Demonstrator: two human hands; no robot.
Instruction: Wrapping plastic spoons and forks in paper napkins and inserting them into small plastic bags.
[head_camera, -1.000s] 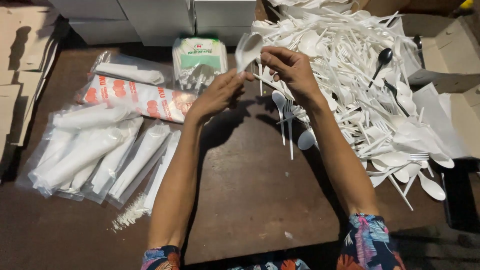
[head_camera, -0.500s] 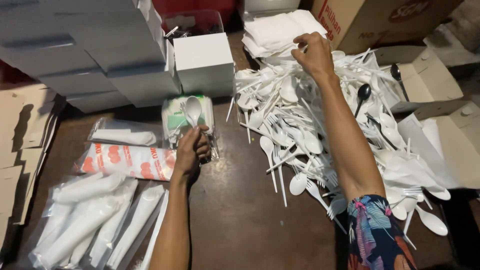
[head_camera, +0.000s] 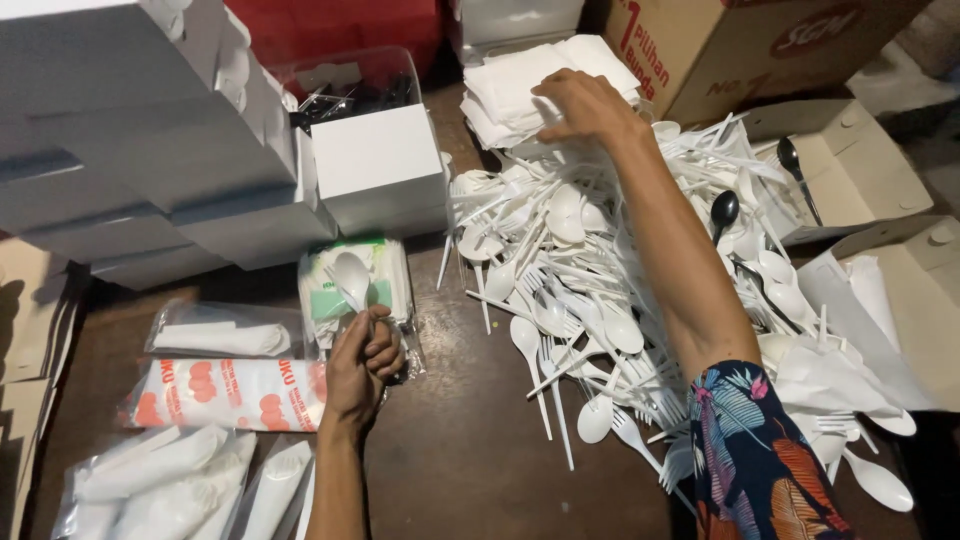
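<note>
My left hand (head_camera: 362, 366) is closed around the handle of a white plastic spoon (head_camera: 350, 274), bowl up, over the brown table near a green-and-white packet (head_camera: 385, 272). My right hand (head_camera: 583, 106) is stretched far forward, fingers resting on a stack of white paper napkins (head_camera: 520, 82) at the back. Below that arm lies a big heap of white plastic spoons and forks (head_camera: 585, 290), with two black spoons (head_camera: 724, 212) among them.
White boxes (head_camera: 150, 150) are stacked at the left and one white box (head_camera: 378, 170) stands mid-table. Clear bags of white cutlery (head_camera: 170, 480) and a red-printed packet (head_camera: 232, 394) lie at the lower left. Cardboard boxes (head_camera: 850, 170) line the right.
My right hand has reached farther forward from the cutlery heap onto the napkin stack. My left hand, holding the spoon, has stayed near the green packet. The view has tilted toward the back.
</note>
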